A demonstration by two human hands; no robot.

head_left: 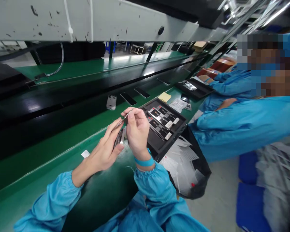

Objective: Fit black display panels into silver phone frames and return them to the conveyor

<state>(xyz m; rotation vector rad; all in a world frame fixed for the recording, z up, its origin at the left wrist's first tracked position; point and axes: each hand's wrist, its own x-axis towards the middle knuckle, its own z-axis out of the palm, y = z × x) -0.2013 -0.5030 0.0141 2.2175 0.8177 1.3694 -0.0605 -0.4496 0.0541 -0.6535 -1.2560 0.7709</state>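
My left hand (103, 151) grips a thin metal phone-frame part (120, 137) edge-on above the green bench (50, 158). My right hand (136, 130) is closed over the same part from the right, its fingertips pinching a slim silvery strip or tool (126, 115) at the part's top edge. Both arms wear blue sleeves, and the right wrist carries a blue band (145, 161). Just right of my hands lies a black tray (176, 129) holding several similar metal parts (161, 119).
A black conveyor belt (70, 96) runs behind, carrying a metal part (111, 102) and dark phone-shaped pieces (128, 98). A black bag of white scraps (186, 167) hangs off the bench edge. A co-worker in blue (241, 125) sits at right by another tray (195, 88). Yellow pad (164, 97).
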